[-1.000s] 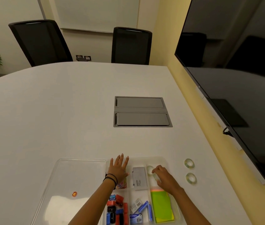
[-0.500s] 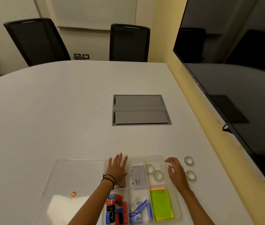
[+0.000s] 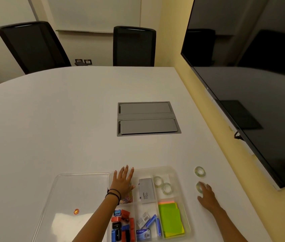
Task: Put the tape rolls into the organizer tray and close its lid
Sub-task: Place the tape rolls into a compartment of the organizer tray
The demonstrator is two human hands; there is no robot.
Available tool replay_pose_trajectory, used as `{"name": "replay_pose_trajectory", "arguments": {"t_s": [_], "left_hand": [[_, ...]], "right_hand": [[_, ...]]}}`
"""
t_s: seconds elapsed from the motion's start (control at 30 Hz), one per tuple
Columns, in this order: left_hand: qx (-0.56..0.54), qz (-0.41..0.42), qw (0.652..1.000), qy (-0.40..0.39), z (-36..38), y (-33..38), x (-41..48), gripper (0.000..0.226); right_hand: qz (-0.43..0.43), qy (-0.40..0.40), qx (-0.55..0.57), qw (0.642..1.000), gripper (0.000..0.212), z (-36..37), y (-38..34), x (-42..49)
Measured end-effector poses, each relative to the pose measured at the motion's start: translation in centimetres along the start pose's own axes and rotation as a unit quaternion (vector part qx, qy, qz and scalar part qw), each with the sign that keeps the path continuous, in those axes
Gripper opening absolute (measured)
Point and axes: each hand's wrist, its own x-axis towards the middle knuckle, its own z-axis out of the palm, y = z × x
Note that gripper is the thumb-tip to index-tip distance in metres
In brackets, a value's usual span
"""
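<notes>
Left hand (image 3: pixel 123 183) lies flat with its fingers spread wide on the far-left corner of the organizer tray (image 3: pixel 175 173), holding nothing and, by the look of it, pinning the tray so it won't slide while the lid (image 3: pixel 79 193) lies off at its nine o'clock on the tabletop (image 3: pixel 51 128). Two tape rolls (image 3: pixel 162 185) already sit in the tray's far-right compartment, and two more are out at its three o'clock. Right hand (image 3: pixel 207 195) has loosely parted fingers landing on the nearer loose roll (image 3: pixel 198 187), not yet closed round it, with the farther roll (image 3: pixel 200 171) just past it at twelve o'clock, untouched.
</notes>
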Motion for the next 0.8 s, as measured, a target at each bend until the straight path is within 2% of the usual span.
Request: {"name": "replay_pose_trajectory", "arguments": {"t_s": [0.27,0.3,0.33,0.4,0.43,0.53,0.63,0.7,0.8], "left_hand": [[0.02,-0.012,1.0,0.008,-0.3,0.0,-0.4,0.074],[0.021,-0.012,0.999,0.042,-0.4,0.0,-0.6,0.083],[0.02,-0.004,0.995,0.095,-0.5,0.0,-0.8,0.102],[0.011,-0.008,0.994,0.112,-1.2,0.1,-1.4,0.143],[0.001,-0.015,0.991,0.134,-1.4,0.0,-1.5,0.151],[-0.04,0.015,0.99,0.135,-1.4,0.1,-1.4,0.14],[-0.034,0.022,0.997,0.069,-1.8,-0.1,-1.4,0.119],[-0.045,0.015,0.999,0.016,-1.1,-0.1,-1.3,0.087],[-0.04,0.026,0.999,0.019,-0.9,-0.2,-1.2,0.086]], "right_hand": [[-0.038,0.096,0.01,0.995,0.033,1.7,-0.9,-1.2],[-0.031,0.096,-0.007,0.995,0.032,1.9,-1.1,-1.4],[-0.029,0.095,-0.026,0.995,0.033,2.1,-1.4,-1.6],[-0.038,0.094,-0.041,0.994,0.041,2.5,-1.6,-1.8],[-0.043,0.093,-0.031,0.994,0.046,2.6,-1.7,-1.8],[-0.042,0.098,0.075,0.992,0.048,2.5,-2.4,-1.9],[-0.008,0.133,0.23,0.964,0.043,1.7,-4.0,-1.8],[0.015,0.129,0.348,0.928,0.038,1.0,-5.3,-1.8],[0.031,0.1,0.498,0.861,0.024,0.2,-7.4,-2.0]]}}
